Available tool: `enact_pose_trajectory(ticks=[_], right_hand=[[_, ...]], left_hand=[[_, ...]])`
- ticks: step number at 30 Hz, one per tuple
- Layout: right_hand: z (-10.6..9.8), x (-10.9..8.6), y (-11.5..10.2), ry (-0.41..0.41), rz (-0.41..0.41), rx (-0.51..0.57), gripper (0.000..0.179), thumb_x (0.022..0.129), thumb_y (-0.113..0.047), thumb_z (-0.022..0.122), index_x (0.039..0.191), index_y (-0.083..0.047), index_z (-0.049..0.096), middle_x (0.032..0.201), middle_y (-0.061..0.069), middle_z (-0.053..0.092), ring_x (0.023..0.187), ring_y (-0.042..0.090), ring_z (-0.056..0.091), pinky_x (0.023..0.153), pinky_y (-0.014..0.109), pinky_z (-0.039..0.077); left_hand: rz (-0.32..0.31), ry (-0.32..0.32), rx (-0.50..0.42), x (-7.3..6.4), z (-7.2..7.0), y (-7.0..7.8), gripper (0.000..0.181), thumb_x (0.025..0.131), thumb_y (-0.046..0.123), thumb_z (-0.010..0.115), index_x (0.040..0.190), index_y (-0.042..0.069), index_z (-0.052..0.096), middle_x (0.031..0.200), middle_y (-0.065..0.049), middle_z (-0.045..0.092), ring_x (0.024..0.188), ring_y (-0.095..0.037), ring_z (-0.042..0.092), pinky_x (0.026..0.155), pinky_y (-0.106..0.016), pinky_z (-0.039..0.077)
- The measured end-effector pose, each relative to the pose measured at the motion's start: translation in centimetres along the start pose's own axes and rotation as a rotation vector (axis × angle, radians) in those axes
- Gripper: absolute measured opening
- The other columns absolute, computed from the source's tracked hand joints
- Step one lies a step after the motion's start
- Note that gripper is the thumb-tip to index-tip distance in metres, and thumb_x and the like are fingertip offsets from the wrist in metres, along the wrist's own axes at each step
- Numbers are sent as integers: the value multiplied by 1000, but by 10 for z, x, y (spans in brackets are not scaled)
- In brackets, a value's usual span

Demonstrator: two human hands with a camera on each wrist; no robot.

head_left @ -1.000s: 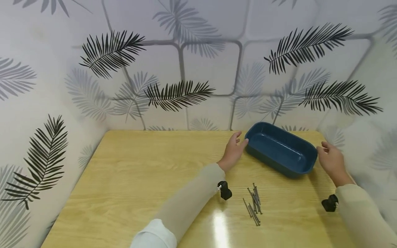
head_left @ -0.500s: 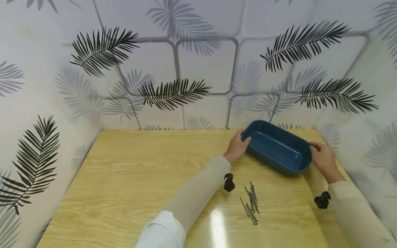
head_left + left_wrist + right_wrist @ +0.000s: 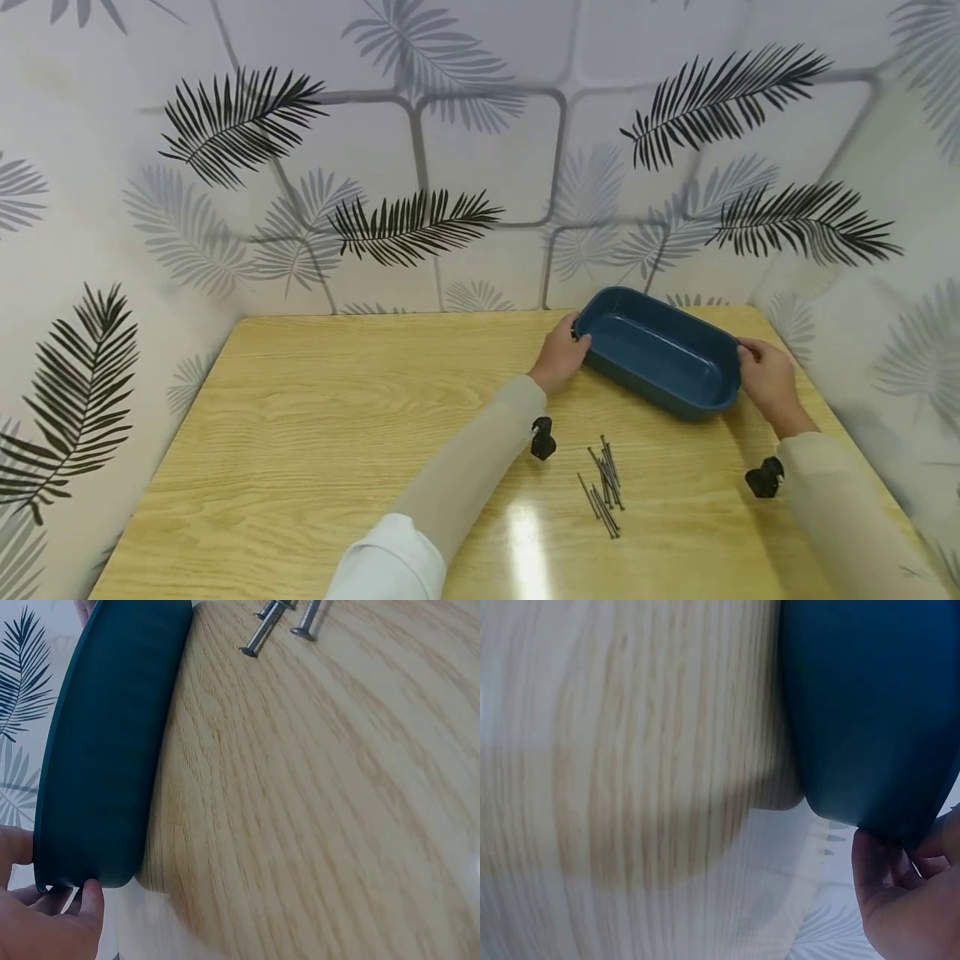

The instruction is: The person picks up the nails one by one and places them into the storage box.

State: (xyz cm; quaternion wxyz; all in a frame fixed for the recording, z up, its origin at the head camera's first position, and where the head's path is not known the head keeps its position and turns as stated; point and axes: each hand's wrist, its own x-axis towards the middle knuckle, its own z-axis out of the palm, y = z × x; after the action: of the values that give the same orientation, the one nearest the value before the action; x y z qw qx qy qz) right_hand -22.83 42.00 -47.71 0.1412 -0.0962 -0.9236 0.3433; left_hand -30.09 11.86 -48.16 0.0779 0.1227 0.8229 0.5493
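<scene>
A dark blue rectangular dish (image 3: 652, 350) with rounded corners sits at the back right of the wooden table, set at a slant. My left hand (image 3: 561, 354) grips its left end, thumb over the rim. At the opposite end my right hand (image 3: 770, 383) pinches the rim. The left wrist view shows the outer side of the dish (image 3: 112, 742), with the left hand's fingers (image 3: 91, 907) under the end. In the right wrist view, fingers of the right hand (image 3: 907, 907) curl against the dish's end wall. Nothing lies inside the dish.
Several long metal nails (image 3: 603, 487) lie in a loose bunch on the table (image 3: 337, 433), in front of the dish. A leaf-patterned wall (image 3: 480, 150) rises right behind the table's back edge. Each wrist carries a small black camera mount (image 3: 543, 438).
My hands have closed in on both ends of the dish and now hold them. The whole scene has drifted slightly left in the head view. The nails lie as before.
</scene>
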Motion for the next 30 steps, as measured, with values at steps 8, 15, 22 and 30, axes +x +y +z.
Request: enact_pose_trajectory(ticks=[8, 15, 22, 30], right_hand=[[11, 1, -6, 41, -26, 15, 38, 99, -15, 37, 123, 12, 51, 116, 32, 53, 105, 42, 51, 84, 50, 40], [24, -4, -18, 24, -46, 44, 40, 100, -17, 35, 125, 11, 49, 116, 32, 53, 103, 40, 51, 82, 49, 40], [44, -9, -37, 44, -60, 88, 41, 101, -18, 33, 126, 9, 49, 118, 30, 52, 104, 40, 51, 84, 50, 40], [64, -10, -56, 9, -90, 119, 40, 101, -17, 33, 128, 9, 48, 122, 29, 51, 110, 41, 49, 87, 51, 40]], left_hand=[[-6, -28, -13, -1, -10, -9, 52, 97, 24, 47, 145, 13, 29, 142, -7, 40, 118, -21, 50, 90, -34, 43], [10, -58, -1, -17, -28, -13, 53, 98, 22, 45, 146, 9, 26, 142, -10, 39, 119, -25, 49, 93, -37, 41], [57, -51, -3, -33, -50, -21, 53, 99, 18, 41, 146, 2, 20, 148, -13, 27, 134, -23, 29, 104, -36, 30], [45, -25, 5, -49, -71, -32, 53, 100, 20, 39, 146, 3, 18, 148, -13, 25, 135, -23, 26, 103, -40, 29]])
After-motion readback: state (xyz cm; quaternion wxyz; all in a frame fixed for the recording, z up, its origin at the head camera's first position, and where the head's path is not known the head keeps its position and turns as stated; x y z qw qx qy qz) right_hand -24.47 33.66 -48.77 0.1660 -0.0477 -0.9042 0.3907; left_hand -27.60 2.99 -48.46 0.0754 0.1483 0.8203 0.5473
